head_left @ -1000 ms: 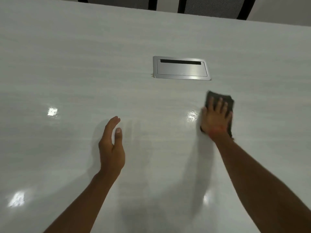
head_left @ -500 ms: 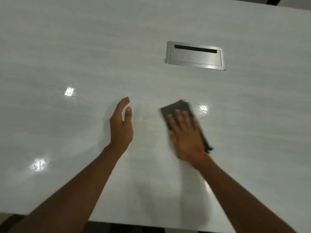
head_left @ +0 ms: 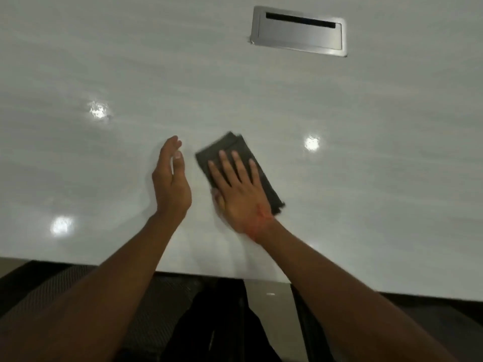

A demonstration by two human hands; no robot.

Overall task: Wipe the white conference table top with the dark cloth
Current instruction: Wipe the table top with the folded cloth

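Head view looks down over both forearms onto the table (head_left: 366,178), glossy white with ceiling lights glinting off it. The right hand (head_left: 239,189) lies flat on the cloth (head_left: 230,145), its fingers (head_left: 236,163) straight and slightly spread, none of them curled round the fabric. That makes sense to me: a flat palm spreads the pressure, so the whole folded pad rubs the surface rather than one edge. The cloth sits near the table's front edge, angled, with a corner poking out ahead of the fingertips and another showing by the wrist.

The left hand (head_left: 170,184) is just beside it, turned on edge with fingers straight and together, thumb alongside, holding nothing. Whether its edge touches the top or floats above it I cannot tell; it looks like a steadying hand kept clear of the cloth's path.

Farther back, well apart from both hands, a metal cable hatch (head_left: 298,35) is set flush into the top. A dark chair (head_left: 78,296) shows below the edge.
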